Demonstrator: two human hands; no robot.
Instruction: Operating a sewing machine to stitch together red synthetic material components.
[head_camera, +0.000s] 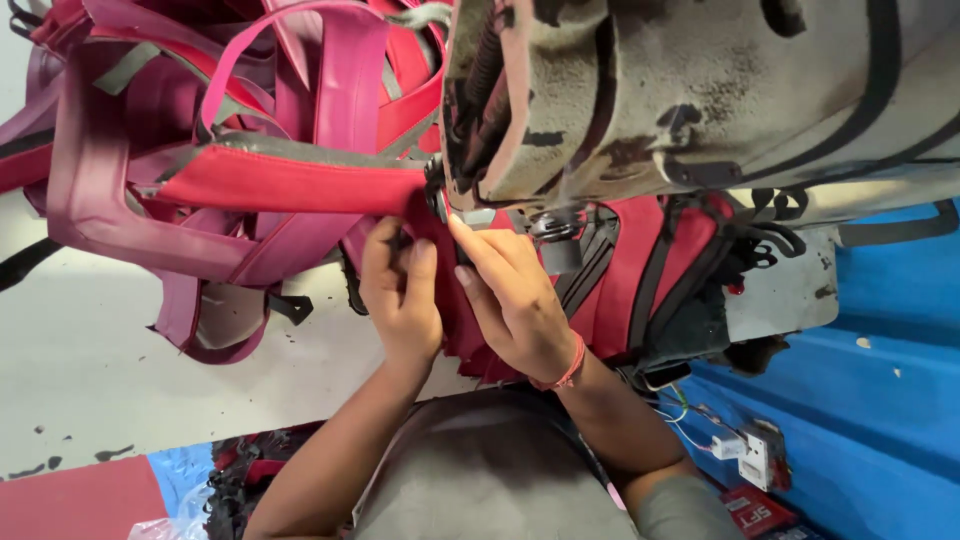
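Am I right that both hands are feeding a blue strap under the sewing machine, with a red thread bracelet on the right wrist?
Not quite: the strap is red, not blue. The head view shows the left hand and right hand feeding it under the sewing machine, and the red thread bracelet is on the right wrist.

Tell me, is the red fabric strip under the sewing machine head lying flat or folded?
Folded: the red fabric strip shows a grey edge turned over its top, and both hands pinch it at the needle.
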